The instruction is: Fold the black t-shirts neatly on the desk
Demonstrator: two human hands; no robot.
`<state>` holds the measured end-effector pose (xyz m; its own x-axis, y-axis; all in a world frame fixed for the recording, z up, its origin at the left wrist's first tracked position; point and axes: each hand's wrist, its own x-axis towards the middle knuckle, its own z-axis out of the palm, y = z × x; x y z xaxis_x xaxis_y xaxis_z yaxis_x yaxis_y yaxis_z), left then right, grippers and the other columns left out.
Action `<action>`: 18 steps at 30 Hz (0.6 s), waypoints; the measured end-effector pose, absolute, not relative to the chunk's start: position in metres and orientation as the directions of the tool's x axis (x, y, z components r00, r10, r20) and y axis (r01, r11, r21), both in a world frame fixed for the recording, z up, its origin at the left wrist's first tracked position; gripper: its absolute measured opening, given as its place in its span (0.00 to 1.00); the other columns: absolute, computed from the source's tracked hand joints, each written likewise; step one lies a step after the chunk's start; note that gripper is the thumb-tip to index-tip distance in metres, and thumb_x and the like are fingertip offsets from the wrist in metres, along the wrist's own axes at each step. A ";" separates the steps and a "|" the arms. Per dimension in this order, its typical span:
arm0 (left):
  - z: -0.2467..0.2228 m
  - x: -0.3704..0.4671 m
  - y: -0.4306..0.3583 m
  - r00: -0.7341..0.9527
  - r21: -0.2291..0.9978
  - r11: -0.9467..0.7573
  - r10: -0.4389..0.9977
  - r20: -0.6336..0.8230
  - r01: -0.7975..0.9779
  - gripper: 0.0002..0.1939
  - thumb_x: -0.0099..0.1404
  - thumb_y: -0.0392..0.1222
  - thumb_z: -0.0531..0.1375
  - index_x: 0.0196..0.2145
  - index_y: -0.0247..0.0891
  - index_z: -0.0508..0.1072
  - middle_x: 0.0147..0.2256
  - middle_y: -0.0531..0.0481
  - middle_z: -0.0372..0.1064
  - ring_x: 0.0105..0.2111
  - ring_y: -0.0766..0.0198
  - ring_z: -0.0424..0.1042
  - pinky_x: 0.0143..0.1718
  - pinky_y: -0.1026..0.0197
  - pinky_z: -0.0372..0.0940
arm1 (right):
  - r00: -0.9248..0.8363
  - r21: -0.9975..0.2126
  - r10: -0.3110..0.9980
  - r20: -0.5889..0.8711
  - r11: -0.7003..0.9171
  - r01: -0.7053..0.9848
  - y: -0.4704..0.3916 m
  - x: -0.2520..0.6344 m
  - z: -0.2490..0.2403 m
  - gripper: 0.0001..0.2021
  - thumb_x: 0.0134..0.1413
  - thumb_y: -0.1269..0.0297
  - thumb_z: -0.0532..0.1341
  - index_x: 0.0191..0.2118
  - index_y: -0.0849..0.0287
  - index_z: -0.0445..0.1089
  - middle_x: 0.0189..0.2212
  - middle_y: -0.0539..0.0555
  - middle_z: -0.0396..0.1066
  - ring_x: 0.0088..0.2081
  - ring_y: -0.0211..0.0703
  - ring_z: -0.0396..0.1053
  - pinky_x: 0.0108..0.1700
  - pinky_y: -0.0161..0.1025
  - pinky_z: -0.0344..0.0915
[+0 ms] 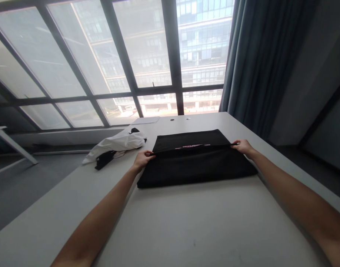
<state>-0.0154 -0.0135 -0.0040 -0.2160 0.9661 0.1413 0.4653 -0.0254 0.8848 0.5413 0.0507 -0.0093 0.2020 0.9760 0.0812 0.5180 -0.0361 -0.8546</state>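
Note:
A black cloth garment (pixel 195 167), folded into a broad rectangle, lies on the white table (pixel 186 226). Pink and white print shows along the middle, partly covered by a folded-over layer. At the left end of that layer's edge, my left hand (pixel 143 160) pinches the fabric between thumb and fingers. My right hand (pixel 243 147) grips the opposite end of the same edge. Between the two hands the edge is stretched nearly straight, raised slightly over the far part of the garment. What kind of garment it is cannot be made out.
Left of the black garment lies a crumpled white and black cloth (pixel 120 144). A flat white sheet or board (pixel 145 120) rests at the table's far left corner. Beyond the table are large windows and a blue-grey curtain (pixel 250 66). Another table (pixel 14 144) stands at far left.

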 end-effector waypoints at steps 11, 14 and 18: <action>0.020 0.090 -0.039 0.375 0.245 -0.469 0.860 0.347 0.849 0.23 0.73 0.49 0.52 0.60 0.37 0.70 0.64 0.41 0.63 0.65 0.51 0.60 0.67 0.49 0.53 | -0.157 -0.302 0.891 0.425 0.303 0.904 0.017 0.462 -0.002 0.23 0.66 0.56 0.53 0.59 0.64 0.69 0.61 0.66 0.66 0.63 0.58 0.61 0.64 0.50 0.57; 0.006 0.150 -0.045 0.451 0.174 -0.487 0.868 0.207 0.856 0.26 0.76 0.51 0.46 0.66 0.42 0.63 0.68 0.44 0.55 0.69 0.50 0.51 0.68 0.39 0.48 | -0.323 -0.265 0.888 0.327 0.414 0.871 -0.003 0.410 -0.008 0.27 0.68 0.54 0.49 0.65 0.63 0.63 0.68 0.64 0.57 0.69 0.55 0.52 0.68 0.51 0.51; -0.020 0.183 -0.048 0.450 0.129 -0.461 0.887 0.106 0.878 0.32 0.75 0.60 0.44 0.70 0.43 0.56 0.71 0.45 0.46 0.71 0.47 0.43 0.68 0.33 0.43 | -0.405 -0.239 0.900 0.159 0.433 0.869 -0.020 0.373 -0.027 0.31 0.69 0.51 0.48 0.70 0.62 0.54 0.72 0.61 0.45 0.73 0.55 0.40 0.69 0.60 0.42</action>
<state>0.1832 -0.0483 -0.0200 0.4496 0.8870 0.1057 0.8782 -0.4605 0.1291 0.3726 -0.0204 -0.0271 -0.4049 0.9004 0.1590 0.8691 0.4330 -0.2390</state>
